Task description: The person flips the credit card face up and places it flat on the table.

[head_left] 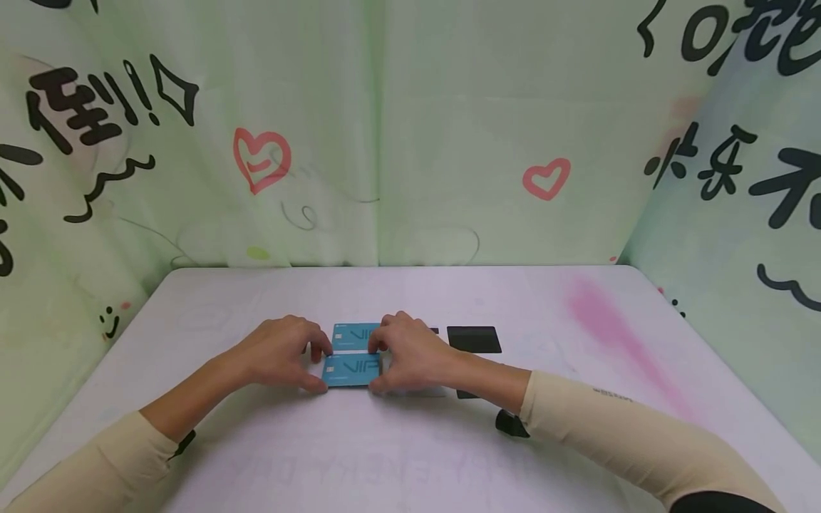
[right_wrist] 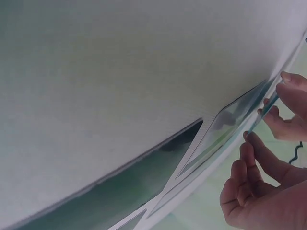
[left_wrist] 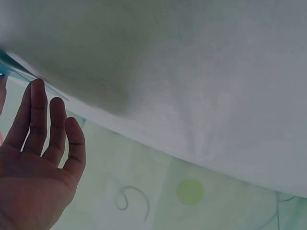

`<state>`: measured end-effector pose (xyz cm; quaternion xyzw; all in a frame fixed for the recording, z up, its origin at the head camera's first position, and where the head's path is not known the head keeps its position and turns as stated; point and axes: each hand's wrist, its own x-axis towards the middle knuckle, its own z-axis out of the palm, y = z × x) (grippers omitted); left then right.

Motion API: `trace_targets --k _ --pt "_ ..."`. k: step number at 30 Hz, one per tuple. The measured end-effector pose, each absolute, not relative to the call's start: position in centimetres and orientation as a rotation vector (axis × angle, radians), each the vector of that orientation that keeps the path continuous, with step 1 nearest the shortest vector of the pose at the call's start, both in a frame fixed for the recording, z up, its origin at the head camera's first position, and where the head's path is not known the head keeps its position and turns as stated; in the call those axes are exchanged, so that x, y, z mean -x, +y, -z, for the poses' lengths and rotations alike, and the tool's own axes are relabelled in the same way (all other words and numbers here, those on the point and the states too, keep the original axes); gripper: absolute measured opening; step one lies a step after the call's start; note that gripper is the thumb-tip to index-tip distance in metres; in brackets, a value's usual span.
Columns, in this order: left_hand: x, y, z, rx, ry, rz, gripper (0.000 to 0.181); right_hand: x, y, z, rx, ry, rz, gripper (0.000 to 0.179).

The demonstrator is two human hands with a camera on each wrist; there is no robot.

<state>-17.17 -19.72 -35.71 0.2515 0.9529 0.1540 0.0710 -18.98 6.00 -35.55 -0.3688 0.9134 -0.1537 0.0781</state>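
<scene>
While left fingers seemingly pinch the nearer blue card, right fingers hold it too.

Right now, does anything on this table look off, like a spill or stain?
Only a blurry pink streak on the pale tabletop, right of the blue cards. It looks odd against the paler surface around it; I can't tell whether it's a stain or print.

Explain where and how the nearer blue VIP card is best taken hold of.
Probably by its two short edges: left hand from the left, right hand from the right. The nearer blue card is thin and flat, with no raised part to grasp, and the other blue card lies just beyond its far long edge, leaving little room there.
</scene>
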Motion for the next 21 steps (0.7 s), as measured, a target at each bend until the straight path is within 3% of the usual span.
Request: trace_targets --k 21 --pt "17.28 -19.32 35.9 -0.698 2.87 -0.463 0.042 19.15 5.77 35.72 1.09 2.748 0.391 0.042"
